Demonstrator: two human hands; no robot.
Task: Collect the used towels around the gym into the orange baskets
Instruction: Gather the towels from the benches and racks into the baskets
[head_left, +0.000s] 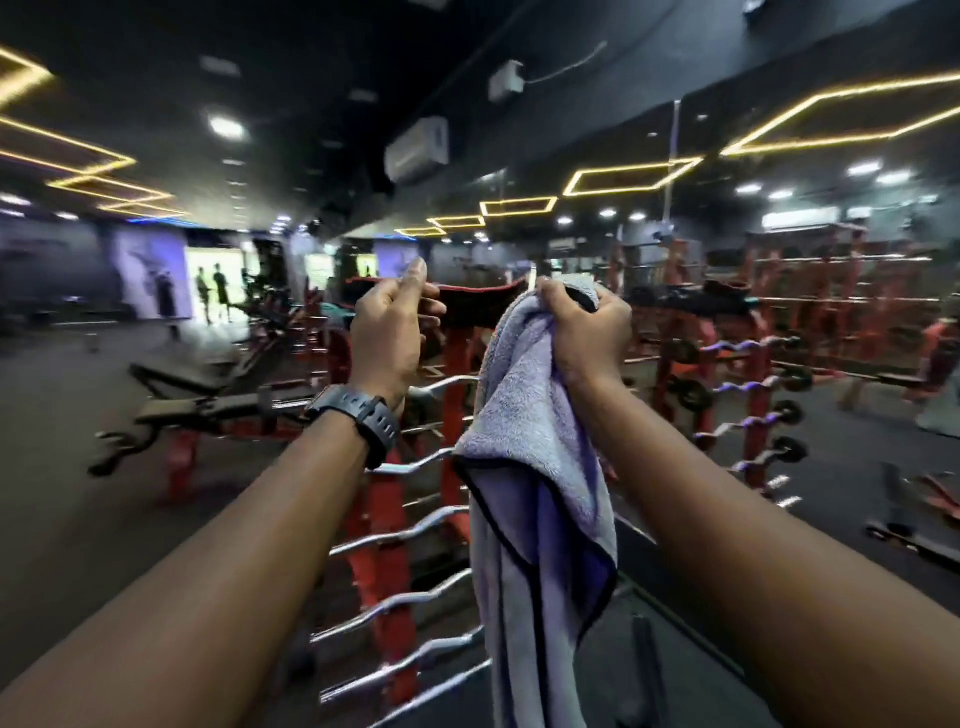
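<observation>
My right hand (582, 332) grips the top of a lavender-grey towel (535, 467) with black edging, which hangs down in front of me at chest height. A dark towel with red trim (483, 301) lies across the top of a red barbell rack (457, 364) just behind both hands. My left hand (389, 332), with a black watch on its wrist, is raised in front of the dark towel's left part. Its thumb points up and its fingers curl against the cloth. Whether they hold it is not clear.
Chrome curl bars (410, 535) stick out of the rack toward me on several levels. Black benches (208, 395) stand to the left on dark floor. A mirrored wall at the right reflects the rack (753, 364). Two people (213, 291) stand far off by a lit doorway.
</observation>
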